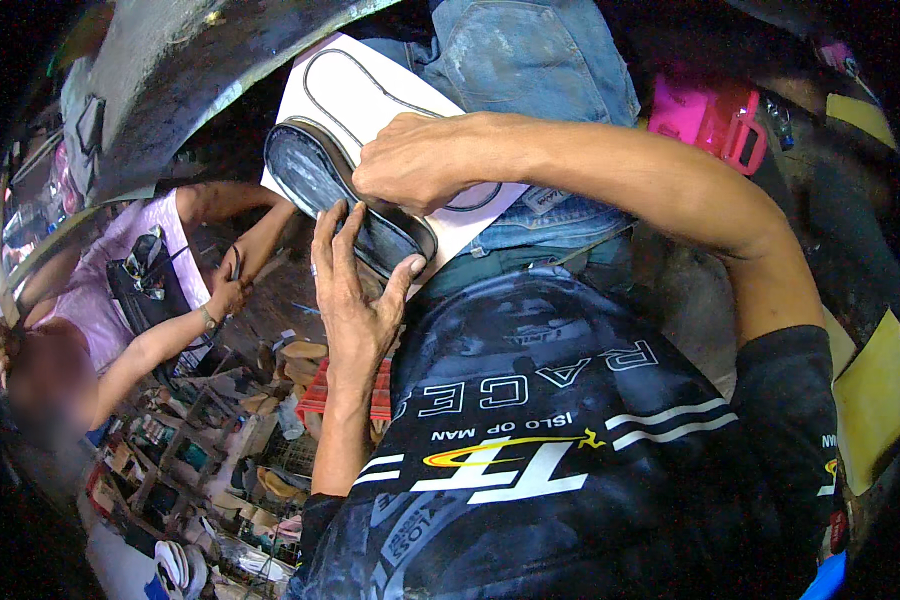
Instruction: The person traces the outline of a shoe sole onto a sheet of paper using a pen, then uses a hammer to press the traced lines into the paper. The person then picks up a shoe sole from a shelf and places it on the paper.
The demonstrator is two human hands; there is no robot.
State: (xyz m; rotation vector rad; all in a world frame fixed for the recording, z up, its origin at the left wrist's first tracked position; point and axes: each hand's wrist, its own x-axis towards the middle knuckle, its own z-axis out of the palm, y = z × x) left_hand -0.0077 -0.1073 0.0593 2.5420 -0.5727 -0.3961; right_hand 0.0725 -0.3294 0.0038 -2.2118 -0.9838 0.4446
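- Head view, only one here.
- Work: black sole-shaped piece (pixel 315 168), upper centre-left, lying slantwise on a white sheet (pixel 355 100). Dull whitish smears on its face.
- Sheet sits tilted over the person's jeans (pixel 530 60), at least on its right side; support at left can't be made out.
- Dark curved outline (pixel 380 90) on the sheet, just above and right of the black piece; part of it runs behind the right hand.
- Left hand (pixel 355 300): open, fingers and thumb spread, tips on the lower part of the black piece. Ring on one finger.
- Right hand (pixel 405 165): curled closed at the piece's right edge, knuckles up. Can't tell if it grips anything; palm side hidden.
- Left of frame: another person in a pink top (pixel 160 225), one hand (pixel 228 297) near their knee, dark bag (pixel 150 300) against them.
- Lower left: red crate (pixel 315 397), jumbled clutter.
- Upper right: pink container (pixel 715 115) with handle.
- Right edge: yellow sheet (pixel 875 400).
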